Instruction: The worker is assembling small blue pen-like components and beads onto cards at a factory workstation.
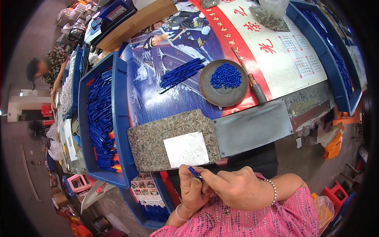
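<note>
Close to my body, just below the edge of the granite slab (146, 140), my two hands meet at a small blue plastic piece (193, 172). My left hand (190, 193) pinches it between thumb and fingers. Against its upper end press the fingertips of my right hand (241, 189), which is closed; its grip partly hides the piece. A white paper sheet (185, 149) lies on the slab right above them. Further off, a round brown dish (209, 93) holds many tiny blue parts (226, 76). To its left lies a bundle of slim blue plastic sticks (181, 74).
A blue bin (120, 118) of blue plastic parts stands at left; another bin (343, 100) sits far right. A screwdriver (258, 93) lies beside the dish, near a grey metal plate (252, 126). Below the slab is a lower bin (164, 189). Another person (51, 69) is at far left.
</note>
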The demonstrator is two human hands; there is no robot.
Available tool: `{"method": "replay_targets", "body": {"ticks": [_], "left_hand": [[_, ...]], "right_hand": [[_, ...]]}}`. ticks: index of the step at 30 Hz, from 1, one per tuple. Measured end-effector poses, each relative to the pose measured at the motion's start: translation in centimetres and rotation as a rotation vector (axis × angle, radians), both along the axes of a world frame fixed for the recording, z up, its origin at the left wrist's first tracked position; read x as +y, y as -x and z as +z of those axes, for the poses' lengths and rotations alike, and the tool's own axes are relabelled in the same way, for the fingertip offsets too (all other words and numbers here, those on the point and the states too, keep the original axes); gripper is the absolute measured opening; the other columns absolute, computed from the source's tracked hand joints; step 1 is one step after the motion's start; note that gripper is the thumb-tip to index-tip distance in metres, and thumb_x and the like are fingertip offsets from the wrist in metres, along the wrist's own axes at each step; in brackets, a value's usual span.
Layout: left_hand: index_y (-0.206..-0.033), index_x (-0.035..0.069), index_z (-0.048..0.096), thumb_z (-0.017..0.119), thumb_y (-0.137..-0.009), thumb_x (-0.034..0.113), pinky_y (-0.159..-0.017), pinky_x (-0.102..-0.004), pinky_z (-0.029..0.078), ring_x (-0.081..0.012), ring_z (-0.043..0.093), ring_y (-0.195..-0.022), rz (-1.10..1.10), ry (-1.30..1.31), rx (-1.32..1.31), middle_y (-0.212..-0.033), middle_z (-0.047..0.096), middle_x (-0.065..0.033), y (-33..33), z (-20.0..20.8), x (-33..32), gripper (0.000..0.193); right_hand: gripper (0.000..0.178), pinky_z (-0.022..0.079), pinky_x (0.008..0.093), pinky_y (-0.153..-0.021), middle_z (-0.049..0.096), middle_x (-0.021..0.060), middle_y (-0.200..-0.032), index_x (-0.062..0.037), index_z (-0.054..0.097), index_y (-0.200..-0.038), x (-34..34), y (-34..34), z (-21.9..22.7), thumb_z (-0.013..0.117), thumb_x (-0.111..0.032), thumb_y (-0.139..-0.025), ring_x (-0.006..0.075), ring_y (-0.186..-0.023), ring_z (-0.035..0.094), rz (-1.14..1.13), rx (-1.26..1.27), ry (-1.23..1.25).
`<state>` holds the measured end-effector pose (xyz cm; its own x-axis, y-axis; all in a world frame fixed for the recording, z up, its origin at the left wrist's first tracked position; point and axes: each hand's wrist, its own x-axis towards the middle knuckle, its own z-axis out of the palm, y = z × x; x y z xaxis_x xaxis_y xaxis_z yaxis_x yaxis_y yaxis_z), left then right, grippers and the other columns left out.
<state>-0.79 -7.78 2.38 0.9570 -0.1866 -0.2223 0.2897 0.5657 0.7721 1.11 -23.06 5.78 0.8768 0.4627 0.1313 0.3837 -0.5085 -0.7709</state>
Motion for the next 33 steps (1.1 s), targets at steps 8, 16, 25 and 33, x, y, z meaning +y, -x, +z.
{"method": "replay_targets", "body": {"ticks": [8,16,25,33], "left_hand": [[-0.111,0.005,0.040,0.043,-0.094,0.011,-0.046,-0.0181,0.030,-0.0044,0.036,-0.052,-0.039,-0.144,0.044,-0.067,0.047,-0.0021,0.1,0.0,0.1,0.018],[-0.118,0.001,0.037,0.039,-0.094,0.007,-0.045,-0.0189,0.034,-0.0067,0.042,-0.047,-0.169,-0.171,0.153,-0.075,0.054,-0.0075,-0.9,2.1,1.5,0.024],[-0.112,-0.002,0.044,0.044,-0.093,0.008,-0.045,-0.0187,0.036,-0.0075,0.046,-0.046,-0.159,-0.130,0.238,-0.076,0.059,-0.0096,-1.4,1.8,2.6,0.021],[-0.110,-0.006,0.054,0.040,-0.095,0.013,-0.049,-0.0173,0.035,-0.0045,0.043,-0.051,-0.184,-0.175,0.268,-0.076,0.059,-0.0063,-1.1,1.5,4.6,0.028]], "right_hand": [[0.034,0.049,0.0344,-0.048,0.062,0.0139,-0.072,-0.0002,0.055,-0.109,-0.9,-1.0,-0.7,0.060,-0.005,-0.076,0.0287,-0.057,0.062,0.044,0.177,-0.073],[0.028,0.045,0.0328,-0.080,0.059,0.0212,-0.104,0.0040,0.053,-0.112,-10.9,-6.7,-2.0,0.045,-0.002,-0.086,0.0310,-0.090,0.060,-0.573,-0.246,0.366],[0.034,0.045,0.0425,-0.072,0.056,0.0182,-0.099,-0.0007,0.050,-0.114,-13.6,-10.8,-3.6,0.049,-0.002,-0.080,0.0339,-0.082,0.056,-0.621,-0.417,0.777],[0.033,0.042,0.0337,-0.056,0.058,0.0140,-0.076,-0.0005,0.051,-0.114,-9.4,-11.0,-3.0,0.052,-0.008,-0.081,0.0218,-0.055,0.051,-0.548,-0.185,0.414]]}}
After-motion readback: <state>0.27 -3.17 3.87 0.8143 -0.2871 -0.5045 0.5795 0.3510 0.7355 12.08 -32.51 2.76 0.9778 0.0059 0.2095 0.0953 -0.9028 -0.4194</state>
